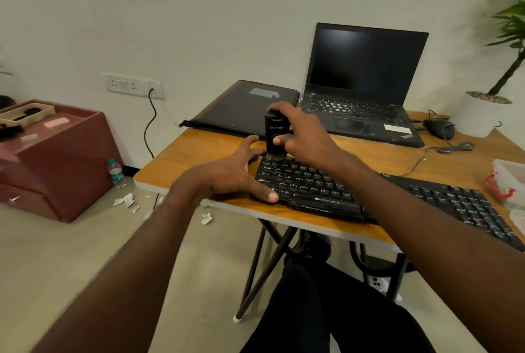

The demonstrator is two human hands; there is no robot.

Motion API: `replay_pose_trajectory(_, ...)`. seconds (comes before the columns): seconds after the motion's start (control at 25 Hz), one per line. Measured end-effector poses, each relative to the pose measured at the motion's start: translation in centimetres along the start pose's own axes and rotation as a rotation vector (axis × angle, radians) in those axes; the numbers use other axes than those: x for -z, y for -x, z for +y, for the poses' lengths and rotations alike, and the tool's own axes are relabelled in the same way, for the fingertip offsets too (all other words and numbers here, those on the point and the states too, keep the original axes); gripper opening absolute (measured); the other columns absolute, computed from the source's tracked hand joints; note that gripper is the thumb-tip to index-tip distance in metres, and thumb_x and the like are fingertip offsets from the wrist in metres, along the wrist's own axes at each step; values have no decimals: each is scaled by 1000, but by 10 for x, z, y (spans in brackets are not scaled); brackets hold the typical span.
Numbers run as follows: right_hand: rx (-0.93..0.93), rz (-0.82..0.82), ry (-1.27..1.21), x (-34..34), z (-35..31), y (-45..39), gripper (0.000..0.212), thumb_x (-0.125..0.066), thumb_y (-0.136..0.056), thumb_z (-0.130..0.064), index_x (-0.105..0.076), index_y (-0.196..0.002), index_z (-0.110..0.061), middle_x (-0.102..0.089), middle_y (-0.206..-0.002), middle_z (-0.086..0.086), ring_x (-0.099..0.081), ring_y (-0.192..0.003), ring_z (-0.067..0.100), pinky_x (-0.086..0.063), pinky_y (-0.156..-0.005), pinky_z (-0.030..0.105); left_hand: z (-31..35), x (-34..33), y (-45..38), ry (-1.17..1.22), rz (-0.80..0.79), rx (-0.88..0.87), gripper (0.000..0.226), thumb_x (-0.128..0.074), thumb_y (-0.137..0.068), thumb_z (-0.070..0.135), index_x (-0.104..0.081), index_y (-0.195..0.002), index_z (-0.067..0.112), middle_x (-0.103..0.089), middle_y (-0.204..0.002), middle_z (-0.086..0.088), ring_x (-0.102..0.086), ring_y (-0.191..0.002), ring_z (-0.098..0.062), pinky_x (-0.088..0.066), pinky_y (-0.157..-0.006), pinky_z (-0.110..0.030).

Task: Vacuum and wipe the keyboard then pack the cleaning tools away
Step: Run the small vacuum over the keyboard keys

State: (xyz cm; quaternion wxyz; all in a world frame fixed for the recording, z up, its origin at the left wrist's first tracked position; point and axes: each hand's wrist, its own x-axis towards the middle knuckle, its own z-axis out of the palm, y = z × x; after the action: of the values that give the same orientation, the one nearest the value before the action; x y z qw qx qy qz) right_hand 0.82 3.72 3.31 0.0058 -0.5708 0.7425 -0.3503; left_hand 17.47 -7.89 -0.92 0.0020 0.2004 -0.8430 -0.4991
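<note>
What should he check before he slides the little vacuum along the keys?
1. Right hand grips the handheld vacuum: ok.
2. Vacuum stands upright, its nozzle on the keyboard at the far left corner: ok.
3. Left hand steadies the keyboard's left end, fingers spread: ok.
4. Keyboard lies fully on the table: not ok, its near edge overhangs.
5. Vacuum switched on: cannot tell.

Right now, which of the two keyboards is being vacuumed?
The separate black Zebronics keyboard at the table's front edge, not the open laptop's built-in one behind it.
</note>
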Motion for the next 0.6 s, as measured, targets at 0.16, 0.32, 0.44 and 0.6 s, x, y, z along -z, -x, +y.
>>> replay_pose_trajectory(0.16,53,-34,-4,3,2,-5,69,-72,-88,-5,-48,-142,-40,-62,-135,1,-60,-118,20,-58,-95,39,1,1,-2,-16,-3,15,153,-103,-58,39,8,-165,38,-27,-172,7,-28,-155,-24,-28,-127,-49)
replay_pose_trajectory(0.32,67,-66,117,9,3,-11,70,-72,-89,-5,-47,-146,-38,-59,-140,7,-58,-125,27,-54,-91,32,0,2,-2,-5,-4,30,146,-103,-59,41,-1,-163,38,-30,-170,6,-34,-152,-25,-32,-125,-45)
replay_pose_trajectory(0.44,64,-68,49,9,7,-7,66,-72,-90,-6,-47,-144,-36,-60,-136,6,-60,-120,24,-57,-91,35,1,1,-3,-11,-17,26,145,-102,-56,43,-2,-163,38,-29,-170,6,-34,-152,-25,-33,-125,-47)
replay_pose_trajectory(0.6,48,-85,36,11,3,-9,64,-70,-90,-3,-47,-141,-33,-58,-137,8,-58,-123,27,-57,-91,34,0,1,-3,-13,-6,41,150,-101,-53,45,1,-164,41,-30,-170,7,-35,-151,-26,-31,-125,-51)
